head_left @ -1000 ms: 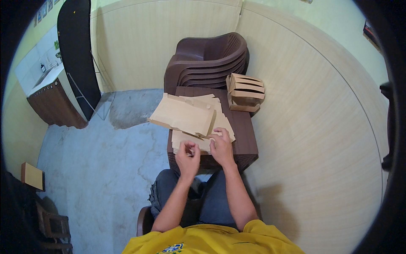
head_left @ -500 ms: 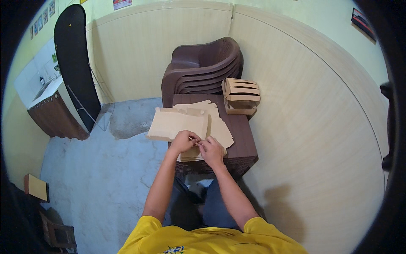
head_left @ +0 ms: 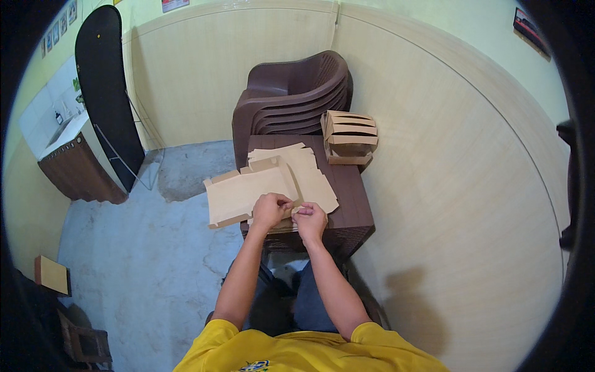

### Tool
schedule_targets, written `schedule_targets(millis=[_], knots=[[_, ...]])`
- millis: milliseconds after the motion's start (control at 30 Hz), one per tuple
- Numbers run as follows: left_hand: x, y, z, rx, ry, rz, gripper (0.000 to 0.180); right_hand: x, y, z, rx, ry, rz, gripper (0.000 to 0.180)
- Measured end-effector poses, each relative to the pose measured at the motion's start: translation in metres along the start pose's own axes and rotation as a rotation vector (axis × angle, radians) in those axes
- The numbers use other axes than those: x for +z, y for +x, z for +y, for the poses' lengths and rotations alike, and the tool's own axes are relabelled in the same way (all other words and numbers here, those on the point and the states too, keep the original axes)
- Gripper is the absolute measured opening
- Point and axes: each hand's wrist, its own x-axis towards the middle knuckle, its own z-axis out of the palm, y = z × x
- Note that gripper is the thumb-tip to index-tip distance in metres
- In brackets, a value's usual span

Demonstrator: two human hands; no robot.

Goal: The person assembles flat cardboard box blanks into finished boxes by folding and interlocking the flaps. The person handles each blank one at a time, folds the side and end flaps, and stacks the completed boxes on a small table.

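A partly folded brown cardboard box lies tilted over the left side of the table, its low edges and corner flaps turned up. My left hand is closed in a pinch at the near right corner of this box. Close beside it, my right hand pinches the same corner, fingers curled. The small flaps between the fingertips are mostly hidden. Under and to the right of the box, several flat cardboard blanks lie stacked on the dark brown table.
Folded cardboard boxes are piled at the table's far right corner. Stacked brown plastic chairs stand behind the table. A pale panelled wall runs along the right. A black ironing board leans near a sink counter at left.
The cardboard box has turned and shifted left and nearer, its near left corner now lower. Both hands remain at its near right corner, the right one slightly nearer to me.
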Motion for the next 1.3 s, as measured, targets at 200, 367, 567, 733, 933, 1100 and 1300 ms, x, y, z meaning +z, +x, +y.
schedule_targets(millis=[200, 367, 567, 733, 933, 1100, 1300], knots=[[-0.014, -0.006, 0.006, 0.130, 0.346, 0.084, 0.015, 0.011, 0.005, -0.002, 0.277, 0.408, 0.066, 0.039], [-0.013, -0.005, -0.003, 0.313, 0.311, 0.140, 0.015, 0.007, 0.010, -0.006, 0.287, 0.470, -0.006, 0.037], [-0.007, -0.002, -0.011, 0.213, -0.064, -0.012, 0.019, 0.006, 0.007, -0.006, 0.247, 0.436, -0.051, 0.031], [-0.006, -0.002, -0.012, 0.215, -0.060, 0.033, 0.017, 0.005, 0.004, -0.002, 0.234, 0.464, -0.059, 0.030], [-0.007, -0.004, -0.011, 0.221, -0.056, 0.074, 0.018, 0.004, 0.008, -0.002, 0.236, 0.440, -0.090, 0.028], [-0.010, -0.007, -0.006, 0.173, -0.020, 0.048, 0.019, 0.004, 0.007, -0.006, 0.273, 0.452, -0.083, 0.028], [-0.012, -0.009, -0.004, 0.252, -0.046, 0.055, 0.020, 0.001, 0.007, -0.010, 0.305, 0.454, -0.097, 0.027]])
